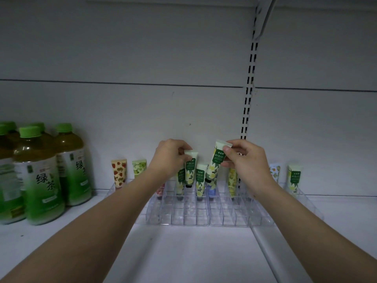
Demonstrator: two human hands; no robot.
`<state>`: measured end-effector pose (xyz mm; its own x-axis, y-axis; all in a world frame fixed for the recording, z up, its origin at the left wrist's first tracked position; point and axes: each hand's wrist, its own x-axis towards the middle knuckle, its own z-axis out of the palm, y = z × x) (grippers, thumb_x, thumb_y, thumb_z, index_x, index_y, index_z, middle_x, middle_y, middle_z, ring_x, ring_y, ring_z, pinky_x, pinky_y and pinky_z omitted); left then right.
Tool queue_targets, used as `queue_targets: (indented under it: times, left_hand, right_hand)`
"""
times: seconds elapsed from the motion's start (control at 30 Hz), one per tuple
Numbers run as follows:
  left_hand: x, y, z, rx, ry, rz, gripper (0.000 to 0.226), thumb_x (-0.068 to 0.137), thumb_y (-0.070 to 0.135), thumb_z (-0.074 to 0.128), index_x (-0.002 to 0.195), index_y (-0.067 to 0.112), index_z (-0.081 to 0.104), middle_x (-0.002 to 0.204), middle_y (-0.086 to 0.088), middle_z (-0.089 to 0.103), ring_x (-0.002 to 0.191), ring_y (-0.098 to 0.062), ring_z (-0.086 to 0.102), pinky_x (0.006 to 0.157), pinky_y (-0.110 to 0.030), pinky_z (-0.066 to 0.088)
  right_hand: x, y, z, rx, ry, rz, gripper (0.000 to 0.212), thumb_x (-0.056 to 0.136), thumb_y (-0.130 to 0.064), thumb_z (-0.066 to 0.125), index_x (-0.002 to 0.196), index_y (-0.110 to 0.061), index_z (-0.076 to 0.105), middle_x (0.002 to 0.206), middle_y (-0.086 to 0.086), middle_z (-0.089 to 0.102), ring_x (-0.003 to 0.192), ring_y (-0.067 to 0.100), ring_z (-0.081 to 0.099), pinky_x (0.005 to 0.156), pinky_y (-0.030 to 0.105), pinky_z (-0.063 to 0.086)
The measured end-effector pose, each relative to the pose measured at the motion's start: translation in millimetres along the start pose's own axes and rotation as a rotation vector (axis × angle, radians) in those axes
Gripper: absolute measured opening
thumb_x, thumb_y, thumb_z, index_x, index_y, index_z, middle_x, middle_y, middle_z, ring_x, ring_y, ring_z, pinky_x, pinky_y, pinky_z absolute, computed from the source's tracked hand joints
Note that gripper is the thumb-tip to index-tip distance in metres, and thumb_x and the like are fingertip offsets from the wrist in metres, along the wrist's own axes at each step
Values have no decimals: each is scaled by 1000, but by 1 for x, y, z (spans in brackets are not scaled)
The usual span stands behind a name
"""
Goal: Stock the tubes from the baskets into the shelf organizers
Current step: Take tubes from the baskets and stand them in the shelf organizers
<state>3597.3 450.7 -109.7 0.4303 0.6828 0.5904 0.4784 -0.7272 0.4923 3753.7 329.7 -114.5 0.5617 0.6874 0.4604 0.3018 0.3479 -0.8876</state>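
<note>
Right, status from my end, all places relative to the clear organizer (189,213):
left hand (170,158): I've got it pinching the crimped top of a green flower tube (190,170), upright, cap down, over a back-row slot left of centre.
right hand (242,160): pinching the top of a second green tube (214,164), tilted, cap end swinging toward the centre back row.
risk 1: tilted tube's cap looks close to the standing tube (201,180) at centre back; could knock it over if I lower at that angle.
risk 2: cap may catch a divider wall instead of dropping into a cell; clear walls are hard for me to read.
risk 3: both hands crowd the same stretch, so a bump between them is likely.
organizer contents: back rows hold several tubes standing cap down; front rows look vacant.
second organizer (265,217): just right of it, a yellow tube (232,182) and more at its back.
loose tubes: strawberry tube (119,172) and lime tube (139,167), standing at back left; their slot I can't make out.
tea bottles (38,176): well left, on the same shelf (183,258).
baskets: not in view.
</note>
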Motion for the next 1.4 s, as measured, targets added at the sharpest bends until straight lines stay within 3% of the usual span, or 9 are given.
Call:
queue_targets:
  times: [0.23,0.5,0.63,0.77,1.0,1.1,1.23,1.33,1.4]
  left_hand:
    - [-4,1,3,-69,21,-27,18,85,16,73,103,15,73,89,3,68,86,-10,63,82,-17,47]
    - [-3,-2,8,100,-76,3,21,83,20,74,105,17,73,95,0,69,90,-14,60,85,-26,50]
    - [-7,-7,17,239,-58,59,24,83,25,74,105,16,73,100,0,63,90,-9,43,82,-20,37]
    - [-10,-7,16,239,-58,61,26,82,25,74,106,15,72,101,3,53,87,-12,51,79,-21,42]
    - [-23,-7,-19,112,-71,-37,37,92,36,61,125,22,58,113,1,58,96,-13,56,88,-30,51]
    - [-43,-15,-36,189,-148,-57,35,96,41,52,126,24,57,113,2,63,91,-11,58,83,-27,51]
    - [-76,-27,-48,349,-200,-33,33,95,49,47,118,31,63,111,4,64,92,-13,61,84,-35,54]
    - [-98,-34,-52,378,-220,-14,31,95,50,45,116,36,63,114,7,64,96,-13,60,85,-36,54]
    - [-108,-37,-54,370,-225,-6,31,95,50,46,118,36,62,118,8,64,101,-12,58,88,-35,52]
  right_hand:
    - [-2,-2,-4,1,-5,-4,12,94,-5,62,95,-15,69,96,11,67,64,11,68,71,27,60]
    - [-3,-5,-7,2,2,6,14,93,-7,63,91,-18,70,98,12,68,66,16,70,79,37,61]
    - [-2,-1,-9,-25,-12,24,10,94,-8,63,100,-12,70,101,13,69,71,20,73,82,40,60]
    - [-3,-2,-9,-48,-22,43,10,94,-8,62,100,-10,70,101,13,70,77,24,73,80,37,61]
    - [-4,-16,3,-72,-30,65,8,93,-9,64,95,-14,70,98,10,71,73,19,73,79,37,61]
    - [-5,-20,20,-90,-61,69,11,94,-8,64,93,-19,68,98,8,70,69,18,73,77,35,61]
    - [-4,-15,47,-162,-112,43,13,94,-7,62,94,-19,66,96,11,69,66,20,71,65,27,60]
    - [-3,-6,62,-225,-138,41,13,94,-6,61,94,-18,66,95,13,69,68,19,70,75,40,61]
    - [-3,-1,69,-252,-130,52,13,94,-4,61,93,-16,66,96,14,69,71,18,69,74,35,61]
